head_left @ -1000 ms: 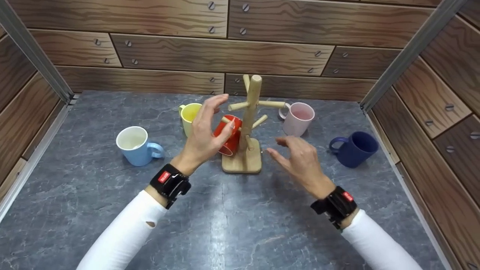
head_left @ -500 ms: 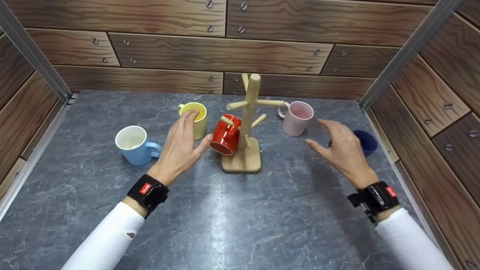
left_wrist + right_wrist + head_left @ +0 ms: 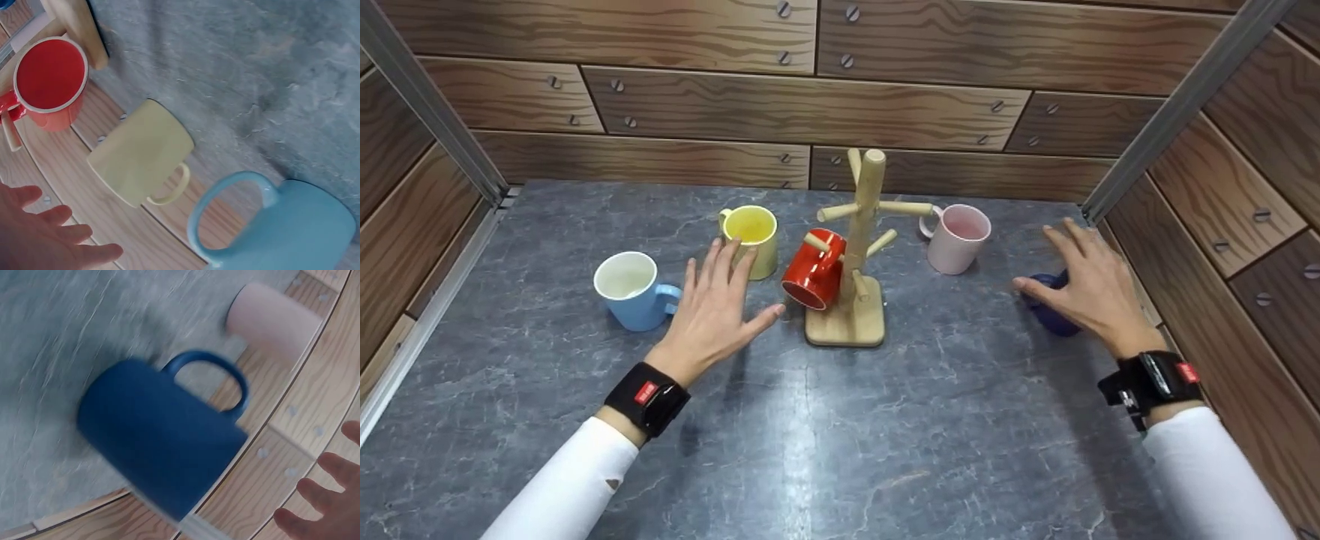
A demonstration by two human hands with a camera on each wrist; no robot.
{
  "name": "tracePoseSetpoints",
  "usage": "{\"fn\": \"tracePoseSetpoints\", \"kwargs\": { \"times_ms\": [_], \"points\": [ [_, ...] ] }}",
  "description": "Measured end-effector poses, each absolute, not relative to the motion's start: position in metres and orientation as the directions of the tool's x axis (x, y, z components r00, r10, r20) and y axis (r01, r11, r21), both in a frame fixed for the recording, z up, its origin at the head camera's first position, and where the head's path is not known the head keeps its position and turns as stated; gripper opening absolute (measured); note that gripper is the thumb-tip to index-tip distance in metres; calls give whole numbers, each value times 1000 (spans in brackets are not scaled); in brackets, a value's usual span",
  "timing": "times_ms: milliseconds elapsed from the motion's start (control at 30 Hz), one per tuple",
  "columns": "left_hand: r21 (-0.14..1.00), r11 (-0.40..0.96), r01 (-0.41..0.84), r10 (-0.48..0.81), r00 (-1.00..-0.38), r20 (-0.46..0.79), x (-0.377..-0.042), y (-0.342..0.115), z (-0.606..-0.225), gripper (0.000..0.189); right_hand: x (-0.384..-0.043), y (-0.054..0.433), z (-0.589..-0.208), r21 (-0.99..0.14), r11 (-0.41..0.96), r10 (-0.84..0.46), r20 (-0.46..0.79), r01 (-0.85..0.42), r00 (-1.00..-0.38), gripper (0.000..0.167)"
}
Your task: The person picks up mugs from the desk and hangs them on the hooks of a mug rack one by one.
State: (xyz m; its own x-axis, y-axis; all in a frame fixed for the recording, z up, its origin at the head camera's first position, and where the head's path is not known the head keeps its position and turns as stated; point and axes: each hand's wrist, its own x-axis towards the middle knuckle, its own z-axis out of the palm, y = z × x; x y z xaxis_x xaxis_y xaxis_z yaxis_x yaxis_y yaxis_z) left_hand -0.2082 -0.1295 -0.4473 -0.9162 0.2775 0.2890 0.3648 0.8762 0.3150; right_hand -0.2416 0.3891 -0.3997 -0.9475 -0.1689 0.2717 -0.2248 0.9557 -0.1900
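Observation:
A red mug (image 3: 813, 271) hangs tilted by its handle from a low peg of the wooden mug tree (image 3: 870, 180). My left hand (image 3: 712, 322), fingers spread and holding nothing, hovers between the light blue mug (image 3: 631, 296) and the red one, in front of the yellow mug (image 3: 761, 251). Over the dark blue mug (image 3: 1054, 315) my right hand (image 3: 1099, 296) is raised with its fingers extended, partly hiding it in the head view. In the right wrist view those fingers are apart from the dark blue mug (image 3: 157, 433).
A pink mug (image 3: 956, 244) stands upright behind the tree on the right, its handle near an upper peg. Wood-patterned panels (image 3: 810, 105) close off the back and both sides of the grey marbled tabletop (image 3: 840, 450).
My left hand has drawn back from the red mug towards the left, and its fingers have spread. My right hand has moved right, from beside the tree to over the dark blue mug.

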Motion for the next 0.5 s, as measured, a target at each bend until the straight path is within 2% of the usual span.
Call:
{"fn": "tracePoseSetpoints", "kwargs": {
  "times_ms": [233, 500],
  "points": [
    [306, 883, 357, 279, -921, 272, -204, -136, -454, 91, -249, 413, -402, -245, 953, -136, 169, -176, -976, 102],
    [317, 887, 336, 272, -934, 230, -202, -141, -458, 95, -255, 429, -408, -273, 959, -98, -47, -82, -994, 111]
  ]
}}
